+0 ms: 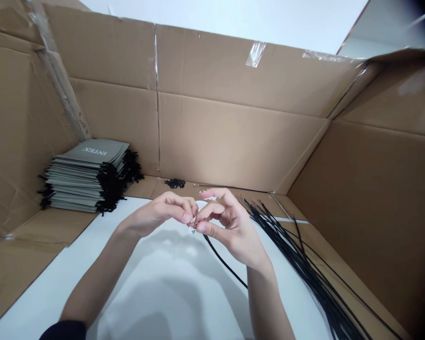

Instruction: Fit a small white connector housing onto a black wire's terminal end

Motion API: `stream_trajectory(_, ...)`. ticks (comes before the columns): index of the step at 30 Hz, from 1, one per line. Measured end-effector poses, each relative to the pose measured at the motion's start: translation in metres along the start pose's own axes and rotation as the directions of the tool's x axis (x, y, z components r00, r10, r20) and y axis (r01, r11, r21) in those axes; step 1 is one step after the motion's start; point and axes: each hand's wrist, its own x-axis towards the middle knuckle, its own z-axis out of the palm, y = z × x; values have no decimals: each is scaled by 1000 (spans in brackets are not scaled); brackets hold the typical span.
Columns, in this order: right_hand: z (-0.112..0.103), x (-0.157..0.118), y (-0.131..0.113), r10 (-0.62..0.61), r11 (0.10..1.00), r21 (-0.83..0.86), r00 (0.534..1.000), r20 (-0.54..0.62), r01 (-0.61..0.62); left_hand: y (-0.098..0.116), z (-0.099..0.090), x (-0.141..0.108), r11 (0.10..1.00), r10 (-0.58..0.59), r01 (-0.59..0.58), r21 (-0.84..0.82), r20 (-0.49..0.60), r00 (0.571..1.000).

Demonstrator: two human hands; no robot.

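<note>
My left hand [166, 213] and my right hand [235, 229] meet at the middle of the view, above the white table. A thin black cable [222, 259] runs from the pinched fingertips of my right hand, curving down behind that wrist. My left thumb and forefinger are closed at the same cable end. Small shiny whitish bits [191, 231] show at the fingertips; their exact form is too small to tell. More pale bits [210, 198] show by the raised fingers of my right hand. The fingers hide most of the cable end.
A bundle of black cables [290, 255] with coppery bare ends lies at the right. A stack of grey INTEX-printed pieces with black cords [80, 177] stands at the back left. Small black parts [174, 183] lie by the back wall. Tall cardboard walls [241, 137] enclose the white table [156, 288].
</note>
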Motion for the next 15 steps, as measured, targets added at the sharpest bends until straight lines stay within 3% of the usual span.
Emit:
stream_trajectory(3,-1,1,-1,-22,998,-58,996,-85,17,1,8,-2,998,40,-32,56,-149,988)
stream_trajectory(7,2,3,2,-47,993,-120,977,-210,22,0,19,-6,979,172,-119,167,-347,922)
stream_trajectory(15,6,4,5,-154,979,-174,940,-304,104,-1,25,-9,902,333,-163,400,-404,852)
